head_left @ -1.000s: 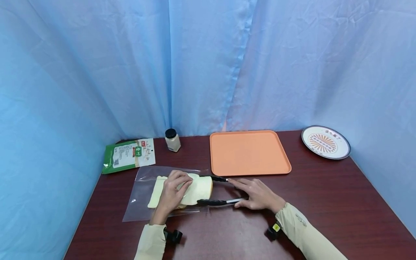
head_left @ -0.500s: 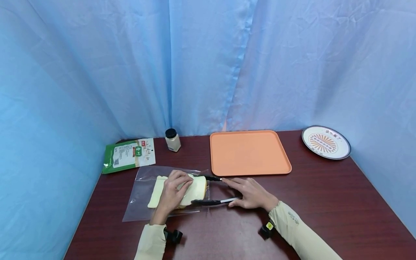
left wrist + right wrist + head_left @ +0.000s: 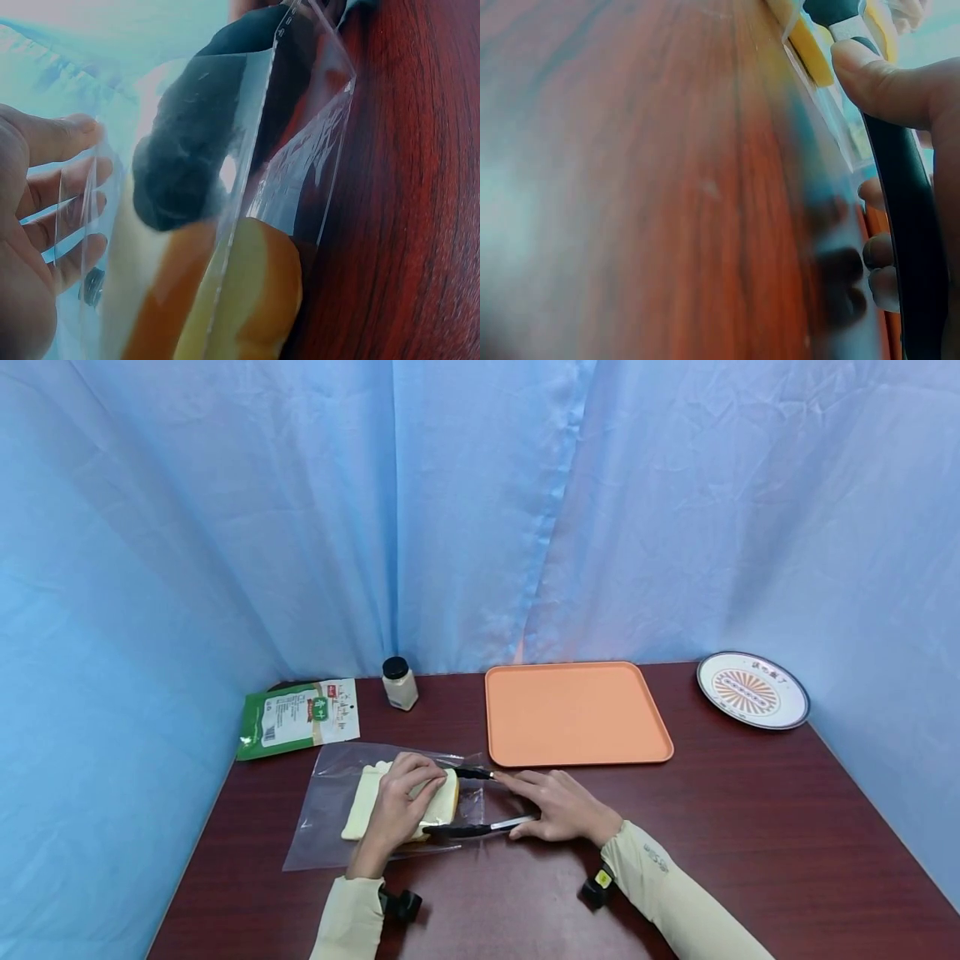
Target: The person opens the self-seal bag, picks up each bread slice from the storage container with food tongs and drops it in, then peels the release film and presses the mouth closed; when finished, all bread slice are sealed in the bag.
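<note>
My left hand point(image 3: 402, 802) pinches the upper film of a clear plastic bag point(image 3: 311, 839), lifting it over the bread. Pale bread slices point(image 3: 367, 797) with brown crust lie within the bag; the left hand partly covers them. My right hand point(image 3: 558, 807) holds tongs point(image 3: 459, 831) whose two black tips are spread around the right-hand bread slice point(image 3: 444, 806). One black tip point(image 3: 195, 142) shows behind the film in the left wrist view, over the crust point(image 3: 274, 289). In the right wrist view, the thumb point(image 3: 881, 90) presses against the tongs' arm point(image 3: 911, 225).
An orange tray point(image 3: 577, 714) lies behind the right hand. A black-lidded jar point(image 3: 400, 687) stands at the back, with a green and white packet point(image 3: 300, 718) to its left. At the far right a patterned plate point(image 3: 753, 689) sits by the blue curtain point(image 3: 480, 510).
My right hand has moved left with the tongs, and the bread slice between their tips has slid left, deeper into the bag. The left hand has stayed in place.
</note>
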`<control>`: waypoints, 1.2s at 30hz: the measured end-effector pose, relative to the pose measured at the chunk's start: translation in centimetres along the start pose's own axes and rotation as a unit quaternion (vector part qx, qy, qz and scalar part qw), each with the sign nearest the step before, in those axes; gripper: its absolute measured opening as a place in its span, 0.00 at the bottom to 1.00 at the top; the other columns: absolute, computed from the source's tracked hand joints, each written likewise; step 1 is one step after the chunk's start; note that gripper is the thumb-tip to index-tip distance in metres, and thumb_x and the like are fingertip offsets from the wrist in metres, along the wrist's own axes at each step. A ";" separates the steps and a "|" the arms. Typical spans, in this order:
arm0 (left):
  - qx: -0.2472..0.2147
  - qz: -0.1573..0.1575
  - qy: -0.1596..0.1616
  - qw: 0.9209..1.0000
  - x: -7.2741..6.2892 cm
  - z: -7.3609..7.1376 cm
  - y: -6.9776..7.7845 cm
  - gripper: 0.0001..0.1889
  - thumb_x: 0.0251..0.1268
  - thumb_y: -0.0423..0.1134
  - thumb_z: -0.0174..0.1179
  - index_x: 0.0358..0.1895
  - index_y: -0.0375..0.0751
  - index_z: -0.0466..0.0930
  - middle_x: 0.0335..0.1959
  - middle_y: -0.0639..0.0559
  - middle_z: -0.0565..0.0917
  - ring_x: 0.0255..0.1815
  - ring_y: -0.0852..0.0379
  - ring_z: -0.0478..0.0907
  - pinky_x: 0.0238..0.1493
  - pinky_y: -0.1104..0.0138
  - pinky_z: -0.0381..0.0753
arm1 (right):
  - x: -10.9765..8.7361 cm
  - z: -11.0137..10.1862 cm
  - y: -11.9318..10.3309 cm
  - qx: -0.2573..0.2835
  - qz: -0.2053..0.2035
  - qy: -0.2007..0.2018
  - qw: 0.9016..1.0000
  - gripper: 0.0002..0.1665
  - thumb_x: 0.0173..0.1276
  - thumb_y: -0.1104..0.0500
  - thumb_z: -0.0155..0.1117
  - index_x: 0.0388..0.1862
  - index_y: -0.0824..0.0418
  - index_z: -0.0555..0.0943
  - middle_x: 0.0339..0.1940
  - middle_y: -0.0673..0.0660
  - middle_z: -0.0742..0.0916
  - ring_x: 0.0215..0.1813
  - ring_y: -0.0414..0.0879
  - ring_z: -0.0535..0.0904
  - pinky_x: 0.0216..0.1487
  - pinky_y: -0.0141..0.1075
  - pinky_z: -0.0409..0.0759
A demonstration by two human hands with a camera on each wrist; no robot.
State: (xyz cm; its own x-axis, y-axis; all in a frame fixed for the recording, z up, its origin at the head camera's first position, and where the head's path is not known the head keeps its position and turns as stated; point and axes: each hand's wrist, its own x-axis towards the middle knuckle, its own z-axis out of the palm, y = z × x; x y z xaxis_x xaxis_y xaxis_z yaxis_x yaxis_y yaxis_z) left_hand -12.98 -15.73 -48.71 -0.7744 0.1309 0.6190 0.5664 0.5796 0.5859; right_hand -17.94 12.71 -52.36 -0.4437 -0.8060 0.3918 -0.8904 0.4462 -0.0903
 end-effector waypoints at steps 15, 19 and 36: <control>0.003 0.032 0.004 0.999 0.1 0.1 -0.4 0.04 0.55 0.26 0.70 0.33 0.37 0.89 0.32 0.51 0.84 0.41 0.55 0.77 0.43 0.63 0.77 | 1.8 0.5 -0.8 -0.002 0.005 -0.021 1.000 0.51 0.57 0.31 0.69 0.73 0.56 0.71 0.56 0.55 0.87 0.26 0.39 0.78 0.32 0.36 0.80; 0.004 0.031 0.006 0.999 0.0 0.0 -0.3 0.04 0.54 0.26 0.71 0.33 0.37 0.89 0.32 0.51 0.84 0.41 0.55 0.78 0.43 0.62 0.78 | 2.1 0.7 -1.0 0.000 0.003 -0.024 1.000 0.51 0.58 0.31 0.68 0.73 0.56 0.71 0.55 0.54 0.87 0.26 0.39 0.78 0.31 0.34 0.79; 0.008 0.027 0.006 1.000 0.1 0.0 -0.1 0.04 0.54 0.26 0.71 0.32 0.37 0.89 0.32 0.51 0.84 0.41 0.55 0.78 0.42 0.62 0.79 | 2.9 1.1 -1.1 -0.023 0.002 -0.036 0.999 0.52 0.56 0.28 0.68 0.73 0.55 0.71 0.55 0.54 0.87 0.24 0.41 0.79 0.31 0.36 0.80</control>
State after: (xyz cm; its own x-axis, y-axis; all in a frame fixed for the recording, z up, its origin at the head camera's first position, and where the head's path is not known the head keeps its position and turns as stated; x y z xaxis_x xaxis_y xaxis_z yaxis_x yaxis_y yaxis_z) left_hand -13.14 -15.80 -48.72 -0.7394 0.1535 0.6555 0.6025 0.5854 0.5425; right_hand -18.33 9.48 -52.15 -0.4551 -0.8292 0.3245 -0.8837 0.4655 -0.0497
